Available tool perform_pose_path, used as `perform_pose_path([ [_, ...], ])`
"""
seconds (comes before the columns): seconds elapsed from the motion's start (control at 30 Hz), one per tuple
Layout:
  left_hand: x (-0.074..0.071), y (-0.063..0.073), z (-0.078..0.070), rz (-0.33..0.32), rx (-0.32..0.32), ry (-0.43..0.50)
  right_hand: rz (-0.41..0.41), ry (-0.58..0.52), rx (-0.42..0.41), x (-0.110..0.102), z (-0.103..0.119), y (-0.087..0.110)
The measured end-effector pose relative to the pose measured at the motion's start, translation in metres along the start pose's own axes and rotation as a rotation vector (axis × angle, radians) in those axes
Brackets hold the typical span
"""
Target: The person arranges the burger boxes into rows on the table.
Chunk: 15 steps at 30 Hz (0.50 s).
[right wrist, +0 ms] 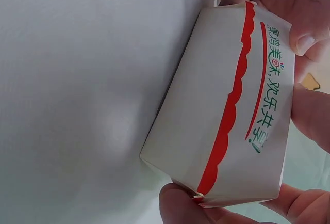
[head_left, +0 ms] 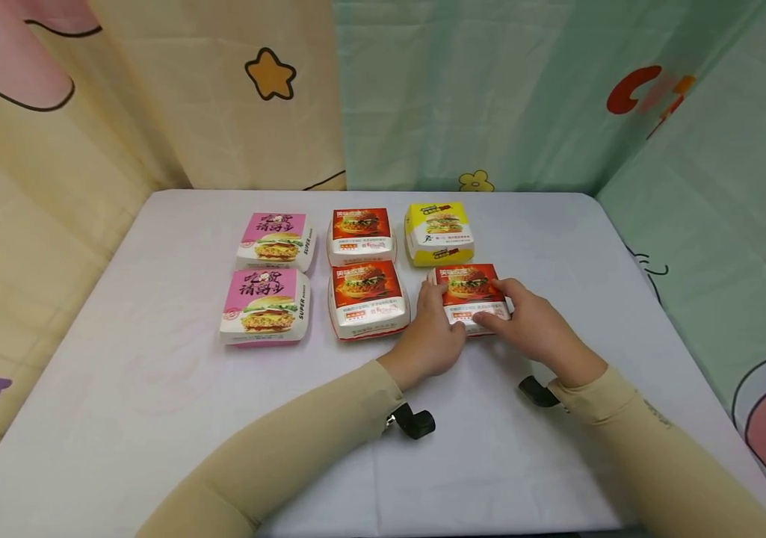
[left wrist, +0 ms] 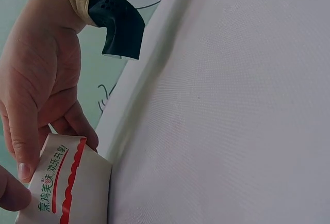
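Both hands are on a red and white burger box [head_left: 471, 293] at the front right of the group. My left hand [head_left: 428, 336] grips its left side, and my right hand [head_left: 536, 323] holds the opposite side, thumb at the front edge. The right wrist view shows the white front wall of this burger box [right wrist: 227, 110], with a red scalloped band and green lettering. Fingers [right wrist: 180, 203] wrap its lower corner there. Just left of my left hand stands a matching red burger box [head_left: 369, 302]. Behind the held box is a yellow burger box [head_left: 439, 235].
Another red burger box [head_left: 360, 235] touches the back of the middle front one. Two pink burger boxes [head_left: 264, 306] stand one behind the other at the left. All rest on a white-covered table [head_left: 154, 418]. Printed curtains [head_left: 456, 97] hang around it.
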<state>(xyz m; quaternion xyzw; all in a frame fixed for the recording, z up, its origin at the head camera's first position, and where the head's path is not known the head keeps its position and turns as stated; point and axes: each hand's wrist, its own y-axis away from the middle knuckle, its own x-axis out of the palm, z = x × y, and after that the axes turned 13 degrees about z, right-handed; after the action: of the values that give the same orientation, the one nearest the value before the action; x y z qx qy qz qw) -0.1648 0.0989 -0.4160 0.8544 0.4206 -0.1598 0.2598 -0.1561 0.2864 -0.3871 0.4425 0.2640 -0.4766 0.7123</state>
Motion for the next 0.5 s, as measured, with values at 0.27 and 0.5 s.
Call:
perform_pose_path([
  [0.27,-0.0029,0.0026,0.0019,-0.016,0.023,0.028,0.003,-0.008,0.006,0.0023,0.0052,-0.0023],
  [0.5,-0.0032,0.0035,0.0015,-0.018,0.023,0.039,0.001,0.0,0.004,0.003,0.0065,-0.0037],
])
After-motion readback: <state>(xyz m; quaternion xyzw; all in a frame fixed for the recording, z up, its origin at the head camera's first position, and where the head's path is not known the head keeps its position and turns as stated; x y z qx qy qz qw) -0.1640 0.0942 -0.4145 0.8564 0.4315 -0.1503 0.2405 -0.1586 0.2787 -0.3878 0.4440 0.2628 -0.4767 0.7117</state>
